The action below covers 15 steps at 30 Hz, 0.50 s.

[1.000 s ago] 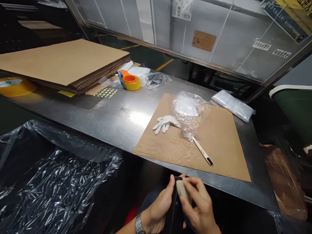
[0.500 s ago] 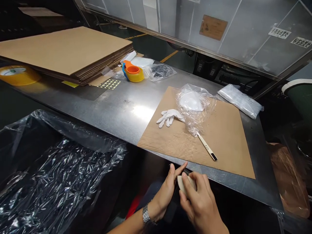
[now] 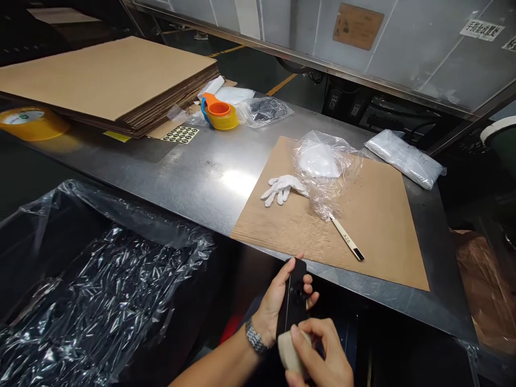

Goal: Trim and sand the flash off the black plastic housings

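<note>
Far to the left of the hands, below the tabletop (image 3: 193,183) edge, a black bin lined with crinkled clear plastic (image 3: 92,290) stands open; what lies inside it cannot be told. Up and left of the hands, a stack of flat cardboard sheets (image 3: 108,75) rests on the tabletop, with a yellow tape roll (image 3: 32,122) at its far left and an orange-and-yellow tape dispenser (image 3: 220,114) by its right end.

The left hand (image 3: 282,301) is closed around a slim black device (image 3: 294,294), fingers wrapped behind it and thumb along its left edge. The device's long axis runs nearly upright in the view, its top end pointing away toward the tabletop edge, and a round feature on its face looks toward the camera. Just below it, the right hand (image 3: 318,357) pinches a small pale block (image 3: 289,352) against the device's lower end.

Beyond the hands, a brown cardboard sheet (image 3: 374,226) carries a white glove (image 3: 282,188), a clear bag (image 3: 324,172) holding something white, and a thin labelled stick (image 3: 347,239). Farther right lies a sealed white packet (image 3: 405,158).
</note>
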Each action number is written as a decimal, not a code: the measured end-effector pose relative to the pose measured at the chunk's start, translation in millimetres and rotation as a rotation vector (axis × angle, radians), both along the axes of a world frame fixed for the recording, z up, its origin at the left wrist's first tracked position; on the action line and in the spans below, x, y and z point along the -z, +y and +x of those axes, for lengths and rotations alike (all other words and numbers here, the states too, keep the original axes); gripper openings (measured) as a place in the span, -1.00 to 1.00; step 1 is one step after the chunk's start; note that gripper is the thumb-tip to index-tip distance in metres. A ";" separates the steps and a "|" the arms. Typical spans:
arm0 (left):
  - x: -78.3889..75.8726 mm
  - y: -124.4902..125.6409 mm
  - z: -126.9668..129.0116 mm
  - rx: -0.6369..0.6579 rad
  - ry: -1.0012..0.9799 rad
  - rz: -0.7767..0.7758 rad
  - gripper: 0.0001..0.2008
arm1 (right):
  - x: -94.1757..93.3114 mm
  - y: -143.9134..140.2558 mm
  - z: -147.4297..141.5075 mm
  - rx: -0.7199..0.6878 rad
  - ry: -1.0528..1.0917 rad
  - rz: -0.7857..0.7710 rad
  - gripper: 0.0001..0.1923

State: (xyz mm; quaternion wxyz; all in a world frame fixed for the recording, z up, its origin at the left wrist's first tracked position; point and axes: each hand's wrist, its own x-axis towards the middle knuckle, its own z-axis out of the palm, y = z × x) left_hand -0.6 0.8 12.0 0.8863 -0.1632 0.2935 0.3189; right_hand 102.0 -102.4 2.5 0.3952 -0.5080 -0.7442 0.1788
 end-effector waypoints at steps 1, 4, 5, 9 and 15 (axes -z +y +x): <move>1.4 1.3 0.6 -0.004 0.005 -0.027 -0.75 | 1.2 -2.3 -1.1 -0.004 -0.020 0.013 -0.46; 1.9 4.1 -0.5 0.002 -0.014 -0.078 -0.75 | 4.5 -4.1 4.5 0.001 -0.136 0.127 -0.48; 0.0 5.1 -2.2 -0.003 -0.015 -0.085 -0.71 | 5.5 -3.0 10.0 0.000 -0.176 0.180 -0.50; -16.4 7.8 -11.1 -0.073 0.041 -0.022 -0.68 | 8.4 11.0 47.5 0.095 -0.302 0.264 -0.52; -28.4 -7.6 -10.0 -0.026 0.508 0.487 -0.57 | 17.5 71.3 131.7 0.713 -0.387 0.131 -0.57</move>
